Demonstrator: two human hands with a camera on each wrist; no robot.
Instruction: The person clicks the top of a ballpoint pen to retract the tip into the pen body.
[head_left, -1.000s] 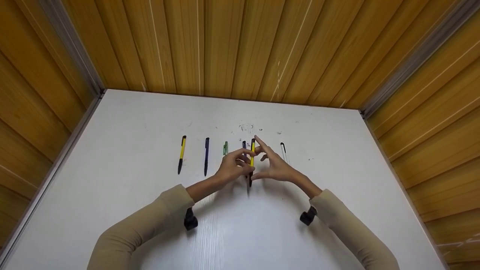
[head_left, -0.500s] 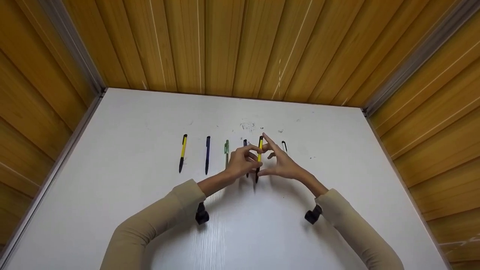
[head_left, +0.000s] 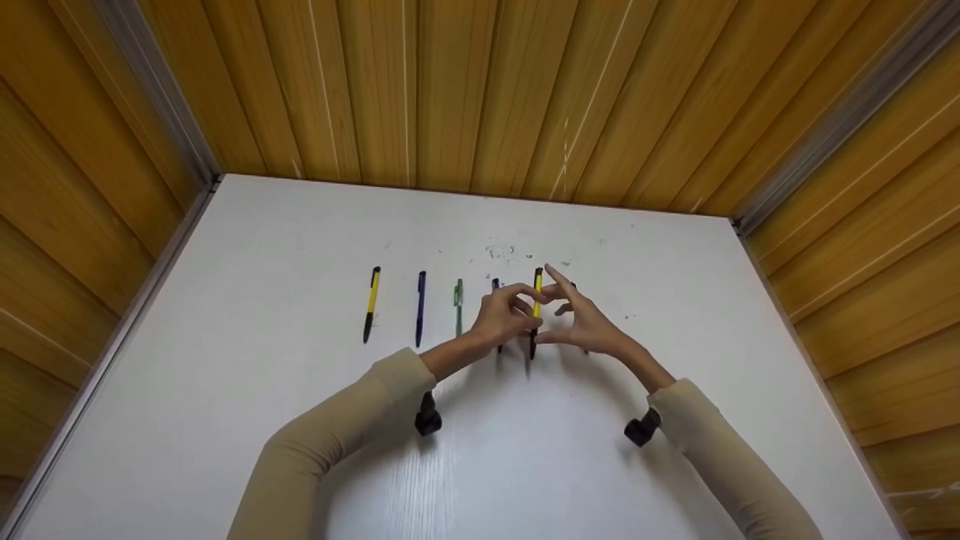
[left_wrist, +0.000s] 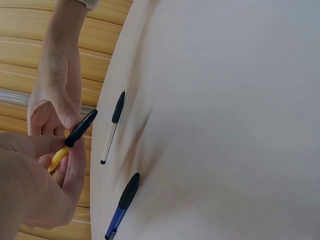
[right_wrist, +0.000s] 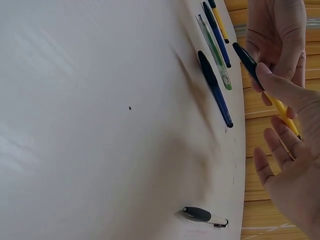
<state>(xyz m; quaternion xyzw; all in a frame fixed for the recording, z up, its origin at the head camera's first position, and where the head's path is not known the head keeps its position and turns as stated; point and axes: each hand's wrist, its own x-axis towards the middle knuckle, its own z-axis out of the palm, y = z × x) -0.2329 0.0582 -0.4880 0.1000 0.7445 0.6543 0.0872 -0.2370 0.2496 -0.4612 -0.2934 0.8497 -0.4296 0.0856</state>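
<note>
A yellow pen with a black grip (head_left: 538, 280) is raised above the table, its grip end toward the person. My left hand (head_left: 499, 319) pinches it between thumb and index finger. From the other side, my right hand (head_left: 598, 328) has its thumb on the black grip (right_wrist: 246, 60) and fingers at the upper barrel, the index finger stretched near the top. Beneath the left hand lies a blue pen (right_wrist: 215, 90), half covered in the head view. A white pen with a dark grip (right_wrist: 198, 214) lies near the right hand, mostly hidden by it in the head view.
Left of the hands, a green clear pen (head_left: 459, 294), a dark blue pen (head_left: 421, 307) and another yellow and black pen (head_left: 372, 304) lie in a row on the white table (head_left: 300, 247). Wood-look panels (head_left: 442, 90) wall the back and sides.
Both hands have shifted to the right together with the raised yellow pen, from above the blue pen toward the white pen. The green pen now shows more fully. The lying pens stay put.
</note>
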